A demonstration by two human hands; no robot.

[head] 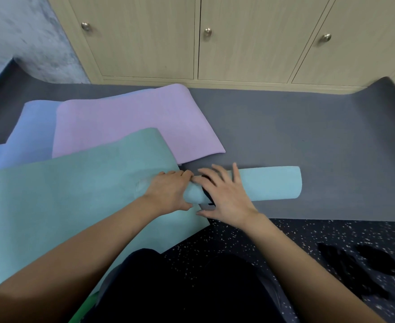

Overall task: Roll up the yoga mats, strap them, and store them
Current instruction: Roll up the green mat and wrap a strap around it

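On the grey floor mat [308, 127], beside the flat teal mat [63, 194], the rolled mat [271, 183] lies with its long axis left to right across the person's front, most of its length reaching to the right of both hands. The left hand [168, 192] grips the roll's left end, fingers and thumb curled round it. The right hand [226, 197], just beside it, presses spread and flat, clasping nothing, on a dark strap [208, 198] crossing the roll, and is judged the nearer to that strap.
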